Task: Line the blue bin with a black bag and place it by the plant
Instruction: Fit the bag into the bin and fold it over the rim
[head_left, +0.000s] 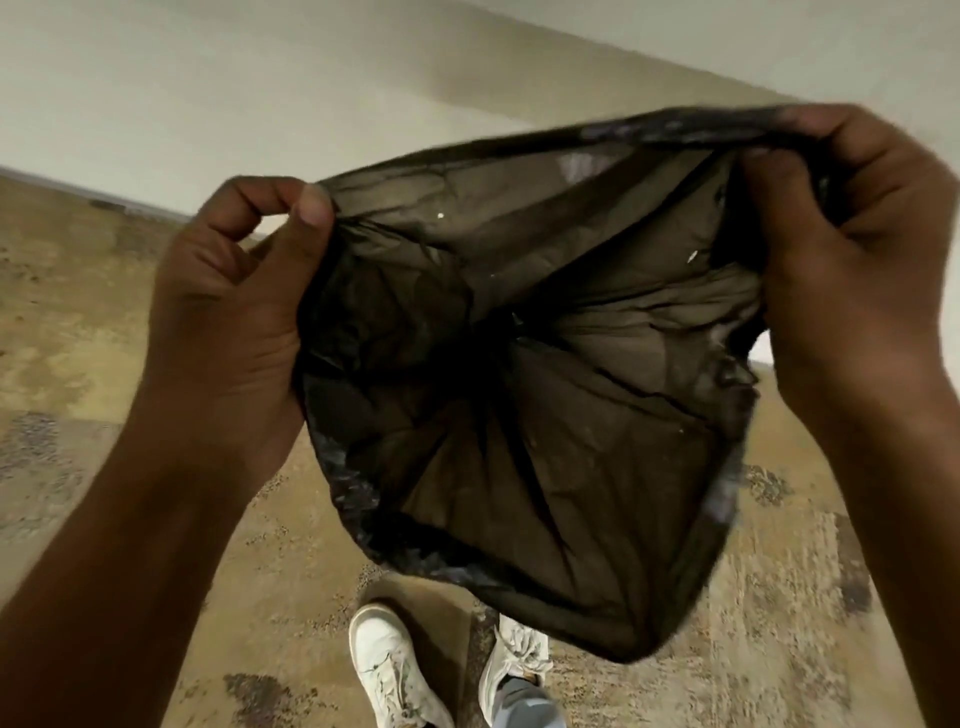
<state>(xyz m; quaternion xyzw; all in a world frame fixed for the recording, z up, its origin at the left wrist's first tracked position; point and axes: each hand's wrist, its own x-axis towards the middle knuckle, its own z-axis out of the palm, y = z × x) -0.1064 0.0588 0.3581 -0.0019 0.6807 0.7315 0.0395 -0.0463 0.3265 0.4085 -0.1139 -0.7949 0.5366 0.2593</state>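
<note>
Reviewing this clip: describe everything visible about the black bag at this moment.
The black bag is thin, crinkled plastic, sheer enough that the floor's tan shows through it. It is held in the air with its mouth pulled wide open toward the camera. Creases run to a gathered seam at its bottom centre, and a few pinpoint light spots show in the film. The left hand pinches the rim at one side, the right hand grips the opposite side. Its lower edge hangs above white shoes; nothing else touches it.
</note>
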